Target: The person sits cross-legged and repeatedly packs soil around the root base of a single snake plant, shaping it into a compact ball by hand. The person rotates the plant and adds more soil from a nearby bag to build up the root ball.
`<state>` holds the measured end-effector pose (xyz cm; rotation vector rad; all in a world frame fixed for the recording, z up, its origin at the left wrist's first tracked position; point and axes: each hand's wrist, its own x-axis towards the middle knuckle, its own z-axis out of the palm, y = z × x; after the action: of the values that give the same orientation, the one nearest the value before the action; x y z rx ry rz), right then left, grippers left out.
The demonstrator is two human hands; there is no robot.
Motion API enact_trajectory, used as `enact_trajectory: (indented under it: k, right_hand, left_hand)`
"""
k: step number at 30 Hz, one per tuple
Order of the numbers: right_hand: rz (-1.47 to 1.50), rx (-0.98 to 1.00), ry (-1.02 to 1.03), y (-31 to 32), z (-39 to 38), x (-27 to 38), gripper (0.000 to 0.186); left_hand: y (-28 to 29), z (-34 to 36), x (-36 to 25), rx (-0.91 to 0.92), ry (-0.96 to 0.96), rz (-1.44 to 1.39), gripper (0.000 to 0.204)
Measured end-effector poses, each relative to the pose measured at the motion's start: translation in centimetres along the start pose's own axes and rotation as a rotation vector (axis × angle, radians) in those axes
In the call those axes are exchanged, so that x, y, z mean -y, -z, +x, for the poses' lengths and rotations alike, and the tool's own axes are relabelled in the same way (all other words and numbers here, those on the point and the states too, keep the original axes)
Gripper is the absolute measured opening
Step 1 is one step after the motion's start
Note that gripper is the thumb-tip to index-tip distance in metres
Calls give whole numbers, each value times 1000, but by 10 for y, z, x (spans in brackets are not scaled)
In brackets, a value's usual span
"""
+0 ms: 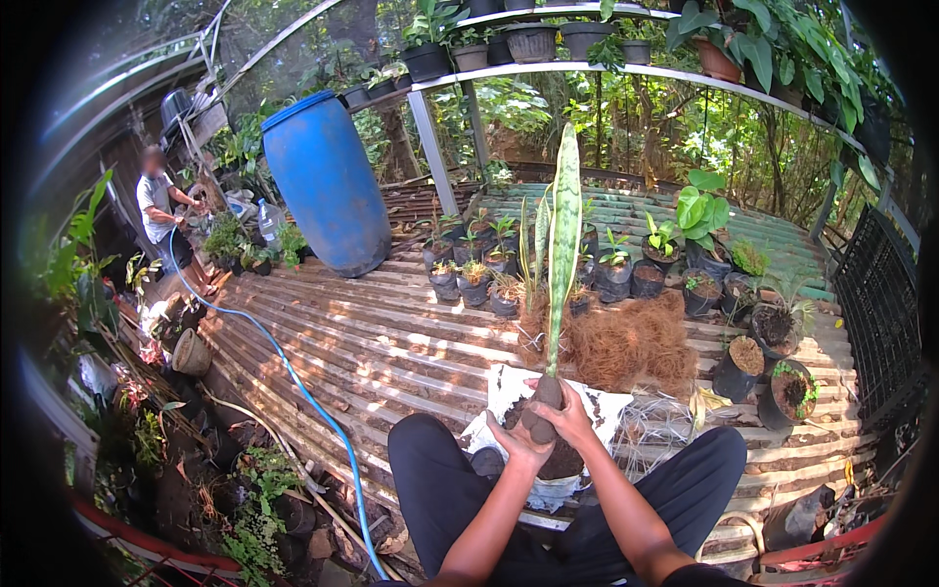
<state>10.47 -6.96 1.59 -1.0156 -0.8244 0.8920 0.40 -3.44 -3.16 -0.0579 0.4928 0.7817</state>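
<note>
A tall snake plant leaf (pixel 564 245) with pale edges stands upright before me, its base set in a dark clump of soil (pixel 546 394). My right hand (pixel 571 415) wraps the clump from the right. From the lower left, my left hand (pixel 518 440) cups the same clump, palm turned up. Both hands are closed round it. Just beneath them, a white sack (pixel 608 416) lies spread between my knees, with loose dark soil (pixel 561 464) on it. Some of my fingers are hidden behind the clump.
Brown coconut fibre (pixel 634 344) lies beyond the sack, near several potted seedlings (pixel 613 278). Clear plastic strands (pixel 657 430) lie to the right. A blue barrel (pixel 328 186) stands far left. A blue hose (pixel 293 377) runs past my left side to another person (pixel 158 207).
</note>
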Motion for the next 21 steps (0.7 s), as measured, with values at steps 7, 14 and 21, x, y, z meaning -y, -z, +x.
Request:
enact_trajectory:
  k: [7, 14, 21]
  right_hand:
    - [-126, 67, -99, 3, -6, -25, 41]
    - [-270, -15, 17, -5, 2, -14, 49]
    - [-13, 143, -31, 5, -1, -10, 47]
  left_hand:
    - [9, 5, 2, -26, 13, 7, 102]
    - [1, -4, -1, -48, -59, -160, 102]
    - [6, 1, 11, 6, -63, -20, 93]
